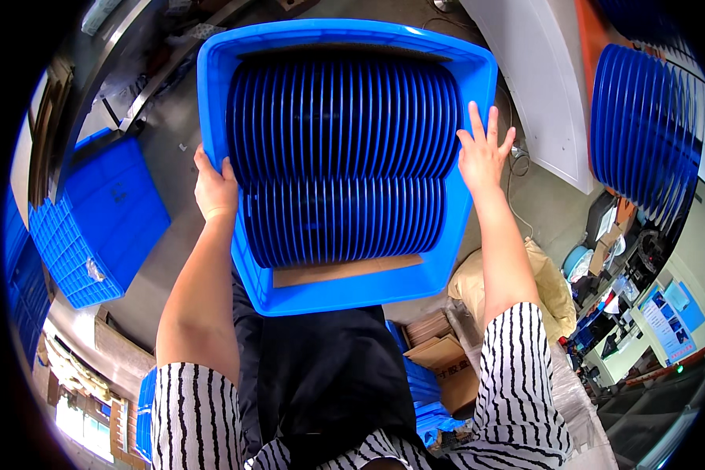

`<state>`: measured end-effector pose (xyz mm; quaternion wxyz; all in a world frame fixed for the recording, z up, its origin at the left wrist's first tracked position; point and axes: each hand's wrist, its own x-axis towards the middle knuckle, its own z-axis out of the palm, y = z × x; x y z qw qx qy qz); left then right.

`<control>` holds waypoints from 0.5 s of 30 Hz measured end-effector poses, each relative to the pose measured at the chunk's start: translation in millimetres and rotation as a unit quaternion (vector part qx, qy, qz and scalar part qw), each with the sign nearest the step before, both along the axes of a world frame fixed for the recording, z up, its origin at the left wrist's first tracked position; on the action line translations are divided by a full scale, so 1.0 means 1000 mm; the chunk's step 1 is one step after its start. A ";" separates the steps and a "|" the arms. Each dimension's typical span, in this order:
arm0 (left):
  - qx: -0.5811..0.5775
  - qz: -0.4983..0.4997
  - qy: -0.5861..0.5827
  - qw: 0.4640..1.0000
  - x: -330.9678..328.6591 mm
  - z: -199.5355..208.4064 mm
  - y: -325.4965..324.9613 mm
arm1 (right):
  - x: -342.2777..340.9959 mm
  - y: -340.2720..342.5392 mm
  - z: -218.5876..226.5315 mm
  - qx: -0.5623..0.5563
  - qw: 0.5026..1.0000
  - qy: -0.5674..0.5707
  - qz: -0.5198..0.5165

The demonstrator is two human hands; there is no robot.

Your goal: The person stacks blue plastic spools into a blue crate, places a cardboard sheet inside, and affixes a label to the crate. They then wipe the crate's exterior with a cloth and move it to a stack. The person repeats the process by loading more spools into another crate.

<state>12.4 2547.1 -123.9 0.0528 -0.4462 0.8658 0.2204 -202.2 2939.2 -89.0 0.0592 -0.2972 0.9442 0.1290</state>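
Note:
A blue plastic bin [345,301] is in front of me, tipped so that its inside faces up to me. Two rows of thin, dark round discs with blue edges [345,121] stand on edge in it, packed side by side. My left hand [215,188] is closed on the bin's left rim, the thumb lying over the inner side. At the right rim, my right hand [484,157] rests with its fingers stretched and spread, the thumb reaching over the inner wall. A strip of brown cardboard [345,271] lies at the near end under the discs. What the bin rests on is hidden.
Another blue crate [110,219] stands on the floor at left. More blue discs [642,129] hang in a row at upper right, beside a white panel [536,86]. A tan sack [544,290], a cardboard box [446,368] and a cluttered bench [619,345] are at lower right.

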 end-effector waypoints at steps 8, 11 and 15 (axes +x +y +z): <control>0.003 0.007 -0.005 1.000 0.003 -0.003 -0.001 | -0.012 -0.025 -0.004 0.053 0.997 -0.014 -0.054; 0.001 0.006 -0.001 1.000 0.003 -0.002 0.000 | -0.013 -0.028 -0.005 0.030 0.999 -0.004 -0.037; 0.009 0.011 -0.015 1.000 0.000 0.000 0.000 | -0.013 -0.020 -0.016 0.021 0.998 0.002 0.062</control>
